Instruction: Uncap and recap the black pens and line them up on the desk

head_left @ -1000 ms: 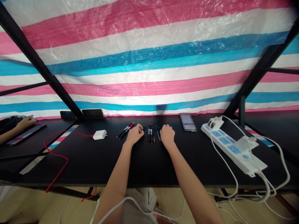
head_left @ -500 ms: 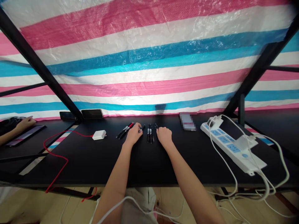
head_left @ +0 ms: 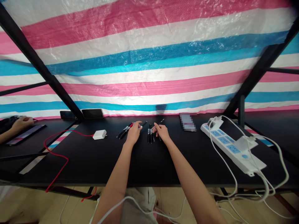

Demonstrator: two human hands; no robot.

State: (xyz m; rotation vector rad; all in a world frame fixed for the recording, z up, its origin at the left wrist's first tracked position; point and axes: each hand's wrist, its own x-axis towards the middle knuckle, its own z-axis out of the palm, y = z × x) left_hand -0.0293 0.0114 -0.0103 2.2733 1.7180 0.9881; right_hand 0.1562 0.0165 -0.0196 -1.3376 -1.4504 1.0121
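My left hand (head_left: pixel 134 133) is left of the middle of the black table, with its fingers closed around a pen (head_left: pixel 144 123) whose dark end sticks out to the right. Beside that hand, on its left, lies a loose bunch of pens (head_left: pixel 123 130), black with some red. Between my two hands several black pens (head_left: pixel 149 133) lie side by side, pointing away from me. My right hand (head_left: pixel 163 133) pinches another pen (head_left: pixel 161 121), tilted up to the right, just right of the row. My fingers partly hide both held pens.
A white charger (head_left: pixel 99 134) with a red cable lies to the left; a phone (head_left: pixel 187 122) lies at the back right. A white power strip (head_left: pixel 233 147) with plugs and cables stands on the right. Another person's hand (head_left: pixel 22 124) is at the far left near a tablet (head_left: pixel 25 135).
My right hand has shifted slightly left and lifted its pen, which now slants up to the right. The pen in my left hand has turned and points more up and right.
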